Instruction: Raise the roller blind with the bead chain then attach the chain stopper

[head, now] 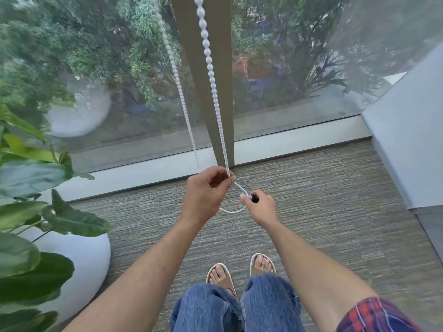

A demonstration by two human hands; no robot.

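A white bead chain [211,75] hangs down in front of the brown window post, with a second strand [178,85] to its left. My left hand [206,195] pinches the right strand between thumb and fingertips just above the floor line. Below that pinch the chain curves into a small loop [233,210] between both hands. My right hand [260,207] is closed on a small dark chain stopper [253,198], held against the chain just right of my left hand. The roller blind itself is out of view above.
A large potted plant in a round white pot [81,262] stands at the left. Floor-to-ceiling glass [299,68] lies ahead above a grey sill. A white wall [407,140] closes the right side. My feet in sandals stand on grey carpet [311,212].
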